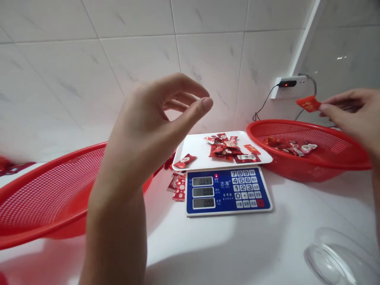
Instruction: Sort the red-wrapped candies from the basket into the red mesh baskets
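Pinched by the right hand (354, 111): one glossy red-orange wrapped packet (308, 103), pointed lengthwise leftward, seen above a red perforated plastic basket (299, 168). The white rectangular tray (198, 144) is placed lower left, nearer the left hand (151, 114), whose fingers are curled, contact unclear. Counted: one blue-fronted scale (227, 190), two baskets; overlapping tray packets (227, 152) can't be totalled.

Left hand (156, 118) aloft, loosely curled
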{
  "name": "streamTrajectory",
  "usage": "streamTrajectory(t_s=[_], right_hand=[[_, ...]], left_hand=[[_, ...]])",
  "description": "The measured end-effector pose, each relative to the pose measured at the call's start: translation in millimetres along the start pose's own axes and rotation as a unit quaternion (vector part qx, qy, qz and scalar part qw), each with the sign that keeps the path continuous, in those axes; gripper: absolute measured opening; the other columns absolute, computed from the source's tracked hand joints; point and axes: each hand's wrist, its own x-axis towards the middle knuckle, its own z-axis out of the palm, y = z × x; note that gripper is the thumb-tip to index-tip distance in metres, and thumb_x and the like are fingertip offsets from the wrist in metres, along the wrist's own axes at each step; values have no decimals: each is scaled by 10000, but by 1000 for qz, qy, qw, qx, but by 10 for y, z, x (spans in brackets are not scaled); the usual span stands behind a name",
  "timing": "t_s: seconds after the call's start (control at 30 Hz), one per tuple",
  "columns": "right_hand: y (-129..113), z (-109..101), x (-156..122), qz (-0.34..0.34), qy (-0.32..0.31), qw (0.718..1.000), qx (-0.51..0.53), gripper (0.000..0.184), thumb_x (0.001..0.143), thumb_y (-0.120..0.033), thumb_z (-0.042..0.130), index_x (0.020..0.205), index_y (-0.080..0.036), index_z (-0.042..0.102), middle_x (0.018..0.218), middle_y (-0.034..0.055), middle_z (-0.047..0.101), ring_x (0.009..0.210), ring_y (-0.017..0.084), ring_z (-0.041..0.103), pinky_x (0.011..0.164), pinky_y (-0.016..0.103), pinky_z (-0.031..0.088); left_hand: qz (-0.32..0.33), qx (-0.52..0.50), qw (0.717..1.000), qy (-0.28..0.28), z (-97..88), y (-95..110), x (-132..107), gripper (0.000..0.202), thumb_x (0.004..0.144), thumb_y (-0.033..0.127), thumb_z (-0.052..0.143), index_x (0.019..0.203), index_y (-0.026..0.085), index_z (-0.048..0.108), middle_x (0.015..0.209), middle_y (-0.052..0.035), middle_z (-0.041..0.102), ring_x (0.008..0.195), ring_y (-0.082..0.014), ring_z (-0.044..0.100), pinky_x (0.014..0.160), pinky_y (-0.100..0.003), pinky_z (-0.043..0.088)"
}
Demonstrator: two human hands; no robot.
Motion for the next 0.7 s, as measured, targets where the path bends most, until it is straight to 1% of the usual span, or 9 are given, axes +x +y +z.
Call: streamTrajectory(t_s=[0.1,0.13,0.23,0.37,0.47,0.53,0.6,0.63,0.7], right_hand=[[196,114,122,91,-69,992,-50,114,773,-272,647,850,-201,693,818,88,692,734,208,606,696,364,450],[228,157,148,101,-98,988,-61,85,773,-261,648,827,-206,685,791,74,681,703,200,586,680,354,433],[219,245,156,95,-161,977,-103,54,789,-248,643,817,-211,669,797,62,674,676,192,545,651,332,390],[107,267,93,77,-201,965,-151,75,814,-219,616,858,-196,671,870,83,688,707,205,542,655,326,369],[105,268,87,76,-208,962,-162,92,805,-228,605,857,-200,675,848,81,689,698,216,540,624,327,365],[137,265,103,67,-200,964,-160,79,780,-236,615,827,-213,674,830,71,691,656,202,521,600,324,360],[148,257,111,57,-179,971,-148,62,756,-243,623,792,-218,667,819,69,697,625,186,509,590,323,362],[134,253,104,54,-167,976,-133,61,743,-249,628,780,-218,665,811,69,700,622,183,513,594,324,371],[58,256,56,42,-151,986,-65,80,721,-265,641,774,-212,670,790,68,703,646,186,548,624,330,411]], left_hand=[[2,18,1000,-17,50,74,-21,108,926,317,669,949,257,755,960,14,760,936,-177,712,819,-245,599],[1,22,999,-23,61,89,-26,119,926,333,667,953,260,757,964,11,760,946,-189,710,825,-261,606],[3,21,1000,-19,80,99,-30,104,910,323,688,954,265,763,950,16,759,945,-194,707,828,-281,613],[14,22,1000,-6,91,74,-22,91,902,271,700,952,239,769,913,22,758,871,-145,698,821,-264,593],[16,15,1000,-8,95,68,-17,88,896,272,707,948,240,771,909,13,754,864,-156,695,825,-294,598],[14,16,1000,-10,93,72,-20,86,895,276,710,954,262,771,917,23,753,883,-168,698,816,-303,606],[11,24,1000,-11,88,80,-28,84,891,290,716,955,283,771,923,28,754,894,-182,703,769,-303,615],[9,30,999,-13,84,83,-33,89,898,309,709,960,293,771,933,25,754,902,-192,704,758,-309,618],[8,37,999,-14,77,90,-42,109,914,347,684,970,311,771,954,14,753,919,-215,706,751,-329,624]])
